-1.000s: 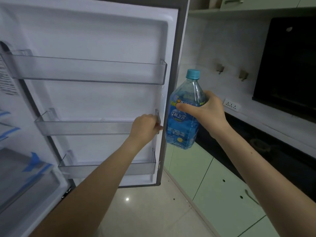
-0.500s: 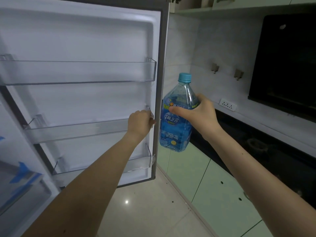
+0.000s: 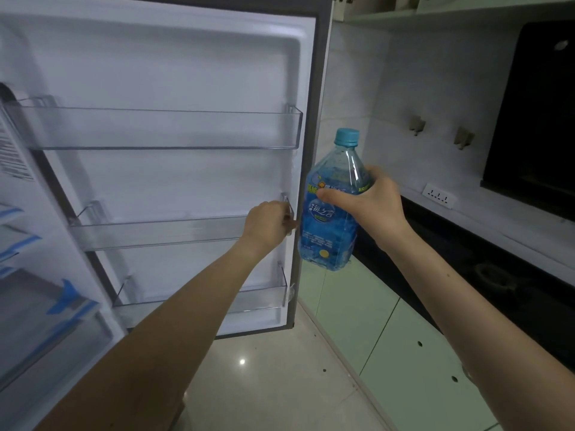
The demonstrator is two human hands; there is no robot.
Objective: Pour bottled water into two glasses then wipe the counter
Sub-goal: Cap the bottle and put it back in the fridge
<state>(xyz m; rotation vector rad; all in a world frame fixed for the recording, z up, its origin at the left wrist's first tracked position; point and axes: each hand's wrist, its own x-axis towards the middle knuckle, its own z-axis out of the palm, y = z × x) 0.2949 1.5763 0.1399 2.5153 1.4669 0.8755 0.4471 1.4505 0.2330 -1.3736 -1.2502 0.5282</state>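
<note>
- The fridge door (image 3: 174, 88) stands open, with three clear shelves on its inner side.
- The counter (image 3: 510, 244) runs along the right, dark-topped, above pale green cabinets (image 3: 389, 343).
- The bottle (image 3: 329, 225) hangs upright in the air just beside the door's edge, blue cap on, in front of the cabinets.
- The right hand (image 3: 373, 206) has its grip wrapped around the bottle's upper body.
- The left hand (image 3: 267, 223) is curled closed on the right end of the middle shelf (image 3: 155, 231).
</note>
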